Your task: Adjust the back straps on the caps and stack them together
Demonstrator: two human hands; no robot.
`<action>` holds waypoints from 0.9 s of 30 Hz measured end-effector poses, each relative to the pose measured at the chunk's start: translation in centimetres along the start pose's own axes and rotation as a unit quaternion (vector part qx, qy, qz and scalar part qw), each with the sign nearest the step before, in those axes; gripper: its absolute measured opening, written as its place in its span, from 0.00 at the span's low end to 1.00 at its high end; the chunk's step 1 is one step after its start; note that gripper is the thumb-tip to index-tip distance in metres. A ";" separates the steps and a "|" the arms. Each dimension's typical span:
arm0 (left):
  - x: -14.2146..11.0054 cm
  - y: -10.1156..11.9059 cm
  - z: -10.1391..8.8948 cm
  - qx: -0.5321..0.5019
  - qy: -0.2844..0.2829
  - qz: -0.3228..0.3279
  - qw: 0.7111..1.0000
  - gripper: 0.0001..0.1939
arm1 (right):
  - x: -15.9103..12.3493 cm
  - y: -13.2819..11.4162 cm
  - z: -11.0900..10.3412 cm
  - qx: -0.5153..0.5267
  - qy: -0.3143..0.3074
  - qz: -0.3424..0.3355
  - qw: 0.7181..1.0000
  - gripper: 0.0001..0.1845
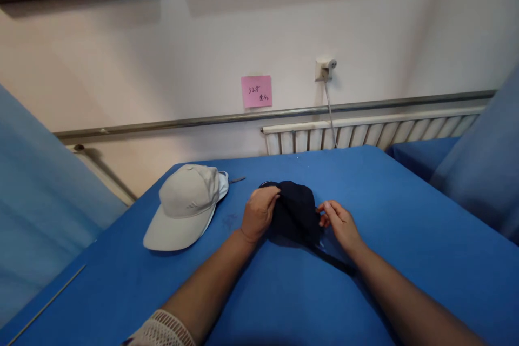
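Note:
A dark cloth cap (294, 211) lies on the blue-covered table (284, 303), with a dark strap (332, 263) trailing from it toward the lower right. My left hand (259, 211) pinches the cap's upper left edge between thumb and fingers. On the other side, my right hand (338, 224) has its bent fingertips closed at the cap's right edge; the exact grip is partly hidden. A light grey cap (188, 194) rests to the left, its brim toward me, apart from both hands. Something pale blue (223, 185) shows at that cap's back.
Behind the table are a metal rail (194, 120), a white radiator (365, 134) and a plugged-in socket (324, 70) with a hanging cord. A pink note (257, 91) is on the wall. Blue curtains (36, 200) hang at both sides. A thin stick (46, 305) lies at the left.

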State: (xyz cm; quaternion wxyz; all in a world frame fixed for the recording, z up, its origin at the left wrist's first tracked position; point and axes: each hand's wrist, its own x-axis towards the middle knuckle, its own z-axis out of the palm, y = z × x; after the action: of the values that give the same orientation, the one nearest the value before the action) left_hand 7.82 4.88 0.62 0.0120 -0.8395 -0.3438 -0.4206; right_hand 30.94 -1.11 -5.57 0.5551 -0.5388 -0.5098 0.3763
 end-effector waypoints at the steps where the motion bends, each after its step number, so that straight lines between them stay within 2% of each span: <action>1: 1.0 -0.4 0.1 0.012 0.012 0.030 0.999 0.12 | -0.1 -0.3 0.0 0.013 0.006 -0.019 1.000 0.25; 4: 3.2 -1.8 0.7 0.053 0.011 0.070 0.996 0.12 | -0.4 -0.7 -0.2 0.017 0.028 -0.068 0.997 0.23; 6: 3.2 -2.6 1.2 0.072 -0.003 0.033 0.997 0.13 | -0.4 -0.7 -0.2 0.001 0.029 -0.078 0.997 0.22; 10: 0.0 -2.9 1.8 0.057 0.003 -0.110 0.992 0.16 | 0.0 -0.5 -0.2 -0.023 0.029 -0.076 0.996 0.22; 13: -3.5 -1.8 1.3 0.007 -0.005 -0.158 0.987 0.13 | -0.1 -0.6 -0.3 -0.041 0.038 -0.091 0.994 0.21; 16: -5.7 -0.5 0.7 -0.047 -0.069 -0.150 0.985 0.11 | -0.8 -1.4 -0.2 -0.096 -0.018 -0.133 0.986 0.18; 19: -6.3 0.4 0.7 -0.078 -0.136 -0.102 0.982 0.16 | -1.7 -2.1 0.4 -0.161 -0.146 -0.185 0.959 0.15; 21: -6.3 0.7 1.1 -0.085 -0.170 -0.073 0.979 0.20 | -2.0 -2.2 0.8 -0.201 -0.211 -0.196 0.936 0.15; 23: -6.3 0.7 1.7 -0.077 -0.193 -0.073 0.976 0.23 | -1.9 -1.8 1.0 -0.239 -0.220 -0.182 0.928 0.16; 27: -6.5 0.7 2.3 -0.057 -0.237 -0.088 0.966 0.28 | -1.0 -0.3 0.6 -0.304 -0.162 -0.144 0.928 0.17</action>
State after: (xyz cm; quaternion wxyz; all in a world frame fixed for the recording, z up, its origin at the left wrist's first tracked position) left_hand 7.16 1.43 -5.30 -0.1546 -0.8808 -0.3850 -0.2280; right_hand 30.07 -2.00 -5.54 0.3226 -0.5345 -0.7549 0.2012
